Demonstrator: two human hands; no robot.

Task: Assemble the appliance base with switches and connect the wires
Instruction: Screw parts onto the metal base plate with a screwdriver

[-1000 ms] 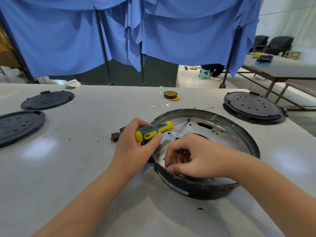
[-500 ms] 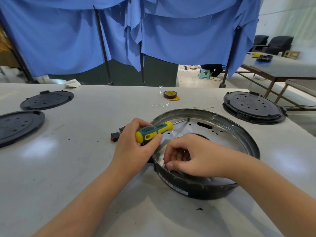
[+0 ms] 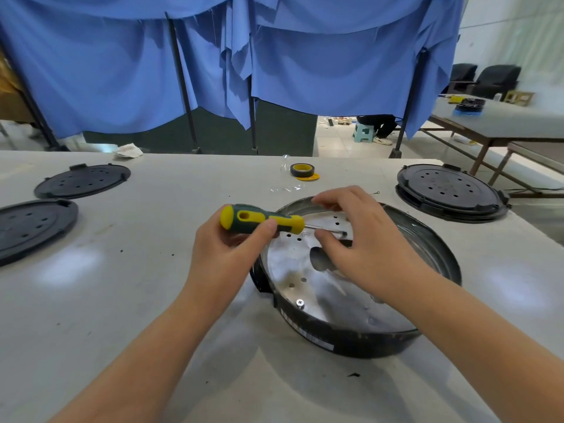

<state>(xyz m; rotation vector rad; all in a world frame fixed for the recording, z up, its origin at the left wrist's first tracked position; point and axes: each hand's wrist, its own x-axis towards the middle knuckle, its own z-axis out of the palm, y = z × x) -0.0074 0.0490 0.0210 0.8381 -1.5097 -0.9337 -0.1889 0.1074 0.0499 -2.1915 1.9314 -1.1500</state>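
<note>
Hands hide screwdriver tip, apparently.

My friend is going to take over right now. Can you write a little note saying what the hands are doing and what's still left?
Left hand: grips the green and yellow screwdriver by its handle, held level above the appliance base.
Right hand: pinches the screwdriver's shaft near the tip, over the base.
Done: one screw sits in the silver plate by the near rim.
Left: other holes look empty; no switches or wires visible in the base yet.
Tape roll lies behind the base.
</note>
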